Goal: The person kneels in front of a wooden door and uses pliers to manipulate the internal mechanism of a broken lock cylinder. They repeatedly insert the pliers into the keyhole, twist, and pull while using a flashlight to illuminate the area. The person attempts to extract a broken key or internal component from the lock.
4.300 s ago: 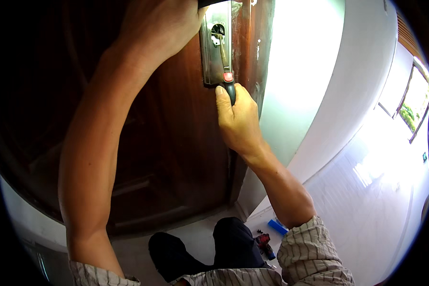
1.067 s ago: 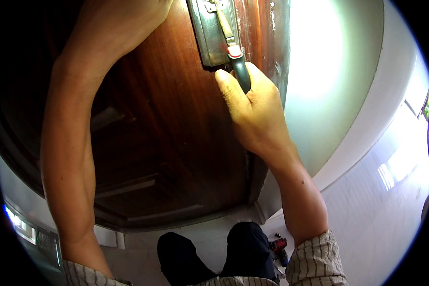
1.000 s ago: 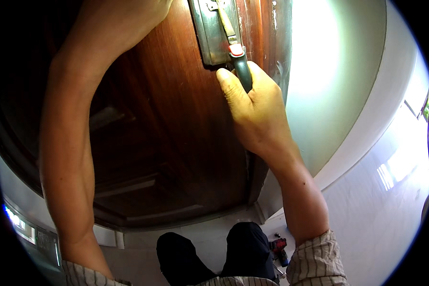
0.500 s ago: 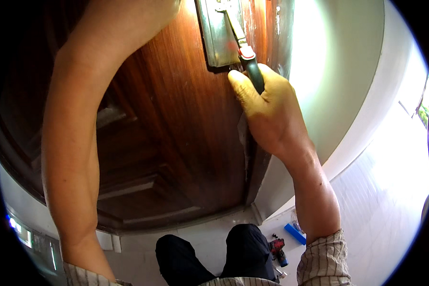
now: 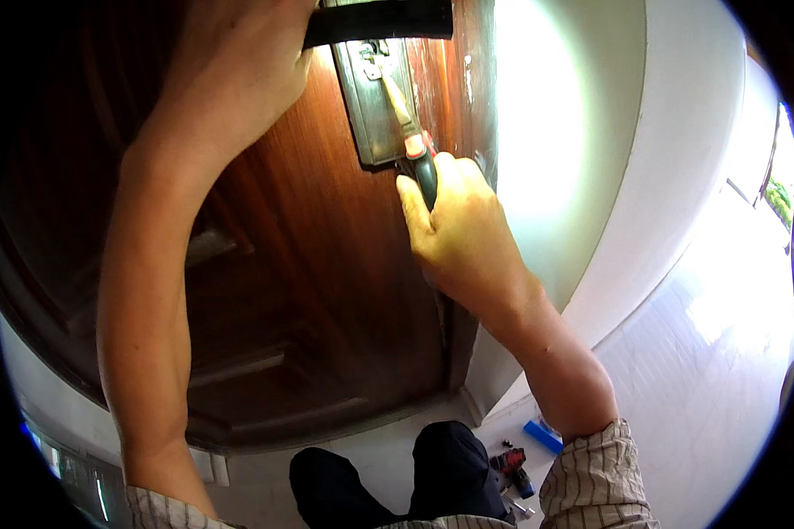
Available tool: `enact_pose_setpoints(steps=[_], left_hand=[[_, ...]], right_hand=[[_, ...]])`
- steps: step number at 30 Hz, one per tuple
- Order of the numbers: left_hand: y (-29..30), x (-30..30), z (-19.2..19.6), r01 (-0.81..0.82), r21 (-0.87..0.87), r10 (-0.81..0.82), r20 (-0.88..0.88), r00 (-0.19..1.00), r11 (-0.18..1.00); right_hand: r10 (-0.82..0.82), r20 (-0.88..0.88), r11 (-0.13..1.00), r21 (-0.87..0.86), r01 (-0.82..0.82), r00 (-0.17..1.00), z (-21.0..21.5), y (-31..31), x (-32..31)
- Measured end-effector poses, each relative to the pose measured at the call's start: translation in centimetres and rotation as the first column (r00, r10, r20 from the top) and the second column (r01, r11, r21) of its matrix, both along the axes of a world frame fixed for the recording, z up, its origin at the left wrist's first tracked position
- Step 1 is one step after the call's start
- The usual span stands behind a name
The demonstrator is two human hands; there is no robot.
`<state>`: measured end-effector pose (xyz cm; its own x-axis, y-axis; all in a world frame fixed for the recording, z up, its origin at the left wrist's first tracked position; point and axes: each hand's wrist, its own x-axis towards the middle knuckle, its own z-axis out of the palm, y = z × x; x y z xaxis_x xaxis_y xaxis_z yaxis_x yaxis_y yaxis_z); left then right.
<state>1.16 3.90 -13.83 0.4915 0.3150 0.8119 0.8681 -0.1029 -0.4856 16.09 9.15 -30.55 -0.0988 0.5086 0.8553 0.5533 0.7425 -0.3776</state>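
Note:
My right hand (image 5: 459, 216) is closed around what look like long-nose pliers (image 5: 399, 101), with black-and-red grips and a slim metal front. Their tip meets a small metal part (image 5: 374, 67) at an opening in the dark lock plate (image 5: 375, 132), which is fixed upright on the brown wooden door (image 5: 300, 203). Up at the top edge, my left hand (image 5: 256, 62) is by a flat black bar (image 5: 384, 22) that juts out rightward across the upper plate. Its fingers are mostly cut off or hidden, but it appears to grip the bar.
Right of the door, a pale wall (image 5: 582, 185) is brightly lit. On the light floor beside my knees (image 5: 450, 467) lie a red-and-black power drill (image 5: 512, 463), a blue block-like item (image 5: 543, 436) and small metal pieces (image 5: 522, 508).
The lock plate and my right hand with the pliers now appear lower and further left. The black bar beside my left hand has come into view.

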Motion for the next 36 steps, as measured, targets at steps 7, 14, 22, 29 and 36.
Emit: enact_pose_setpoints(steps=[7,14,22,29,36], left_hand=[[4.2,-3.6,0.1,0.069,0.056,-0.063,-0.095,0.993,0.996],[2.6,-1.6,-7.3,0.071,-0.026,-0.071,-0.014,0.997,0.997],[4.7,-3.0,-4.3,0.069,-0.054,-0.071,-0.030,0.997,0.996],[4.4,-3.5,-2.8,0.156,-0.014,-0.155,0.035,0.987,0.988],[2.4,-4.2,-1.2,0.104,-0.109,-0.114,-0.088,0.990,0.989]], right_hand=[[0.081,-0.064,0.979,-0.183,-0.092,0.995,1.0,-0.3,0.1],[0.185,-0.063,0.847,-0.496,-0.191,0.981,-2.2,-2.9,1.9],[0.254,-0.221,0.751,-0.568,-0.336,0.942,1.1,-2.7,3.3],[0.262,-0.435,0.543,-0.671,-0.504,0.861,7.9,-2.9,2.7],[0.384,-0.627,0.308,-0.605,-0.734,0.678,11.4,-2.0,3.7]])
